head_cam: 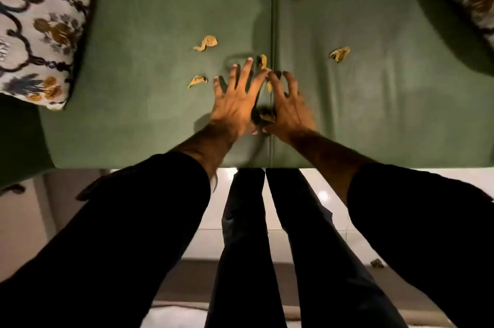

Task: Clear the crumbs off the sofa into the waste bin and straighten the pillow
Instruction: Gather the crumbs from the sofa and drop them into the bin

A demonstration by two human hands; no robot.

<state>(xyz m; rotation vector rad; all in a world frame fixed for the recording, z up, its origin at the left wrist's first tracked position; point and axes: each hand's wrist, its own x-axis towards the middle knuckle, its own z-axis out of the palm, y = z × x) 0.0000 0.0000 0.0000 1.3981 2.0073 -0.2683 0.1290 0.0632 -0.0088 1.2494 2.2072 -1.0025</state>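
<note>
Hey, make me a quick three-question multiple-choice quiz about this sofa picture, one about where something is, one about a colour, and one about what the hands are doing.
1. Where does the patterned pillow on the person's left lie?
A. On the floor
B. On the sofa's left end
C. Under the hands

2. What colour is the sofa seat?
A. Green
B. Red
C. White

3. What state are the left hand and right hand in?
A. Clenched into fists
B. Lifting a pillow
C. Spread open on the seat, side by side at the middle seam

Answers: 1 B, the pillow rests on the cushion at the left edge. 2 A, the upholstery is dark green. 3 C, the fingers are splayed with a crumb between the palms.
</note>
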